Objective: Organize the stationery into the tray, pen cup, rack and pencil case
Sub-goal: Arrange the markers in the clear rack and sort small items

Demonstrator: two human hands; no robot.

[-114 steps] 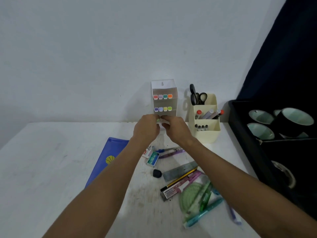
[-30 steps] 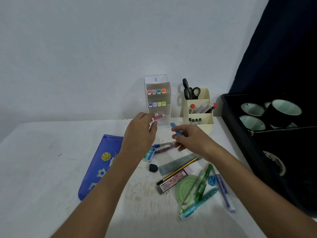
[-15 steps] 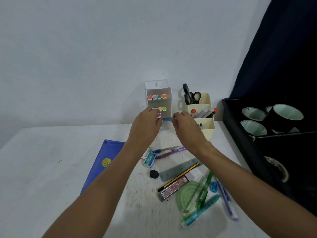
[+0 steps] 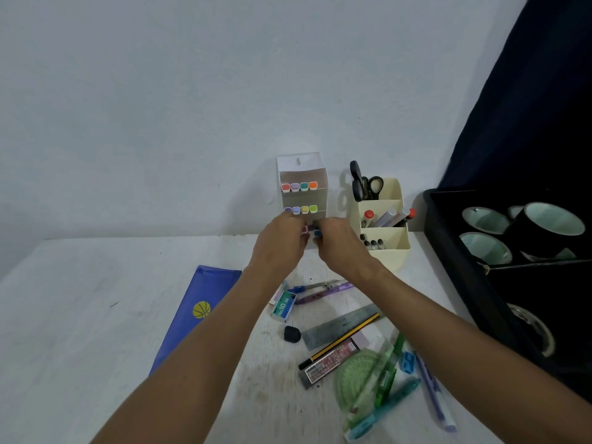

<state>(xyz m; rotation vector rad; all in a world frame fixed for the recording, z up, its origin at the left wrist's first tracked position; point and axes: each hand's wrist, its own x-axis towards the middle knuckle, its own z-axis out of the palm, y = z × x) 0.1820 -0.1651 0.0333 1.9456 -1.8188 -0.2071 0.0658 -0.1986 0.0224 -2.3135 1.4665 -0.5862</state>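
Note:
A white marker rack (image 4: 302, 169) stands against the wall with two filled rows of coloured marker ends. Both hands are at its bottom row. My left hand (image 4: 282, 243) pinches a pink marker (image 4: 304, 229) whose end shows at the fingertips. My right hand (image 4: 339, 245) pinches a blue marker (image 4: 317, 233) beside it. To the right of the rack a cream pen cup (image 4: 395, 251) holds scissors (image 4: 365, 185) and pens. A blue pencil case (image 4: 198, 312) lies flat on the white table (image 4: 80, 315).
Loose stationery lies near me: a staples box (image 4: 283, 306), black eraser (image 4: 292, 333), steel ruler (image 4: 339, 325), pencil (image 4: 339, 341), lead box (image 4: 330, 363), green protractor (image 4: 358, 376), compass (image 4: 320, 288), several pens (image 4: 432, 389). A black tray (image 4: 461, 274) with cups sits at right.
Both hands carried a pink and a blue marker from above the table up to the rack, and now hold them at its bottom row. The camera view shifted slightly.

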